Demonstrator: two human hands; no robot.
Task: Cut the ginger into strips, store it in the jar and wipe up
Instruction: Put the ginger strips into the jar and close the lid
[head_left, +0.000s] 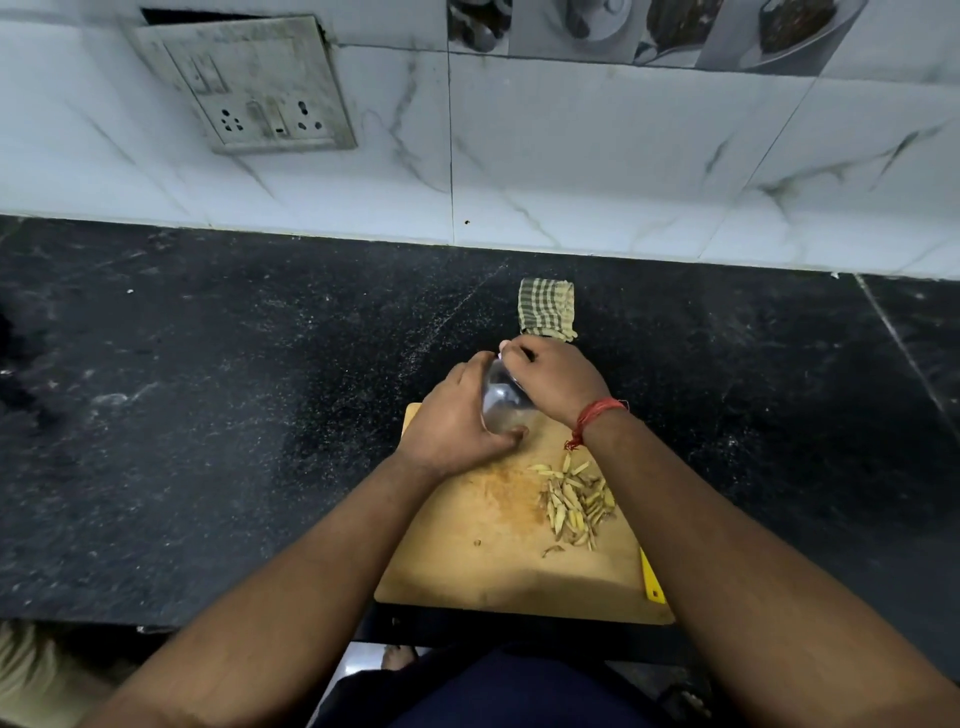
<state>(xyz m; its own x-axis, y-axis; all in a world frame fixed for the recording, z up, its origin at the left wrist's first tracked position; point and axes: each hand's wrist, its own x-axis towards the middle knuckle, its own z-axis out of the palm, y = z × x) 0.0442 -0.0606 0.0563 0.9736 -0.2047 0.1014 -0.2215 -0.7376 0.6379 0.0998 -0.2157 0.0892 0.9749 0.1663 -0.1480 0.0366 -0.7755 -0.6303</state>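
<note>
A clear glass jar (503, 405) is held tilted above the far end of the wooden cutting board (467, 561). My left hand (457, 421) grips the jar's body from the left. My right hand (556, 376) grips its top end, where the lid sits hidden under my fingers. A pile of pale yellow ginger strips (574, 501) lies on the right half of the board. A folded green checked cloth (548, 309) lies on the counter just behind my hands.
The board sits at the front edge of a black stone counter (208, 415). A yellow knife handle (652, 577) pokes out at the board's right edge. White tiled wall with a socket plate (249, 85) stands behind.
</note>
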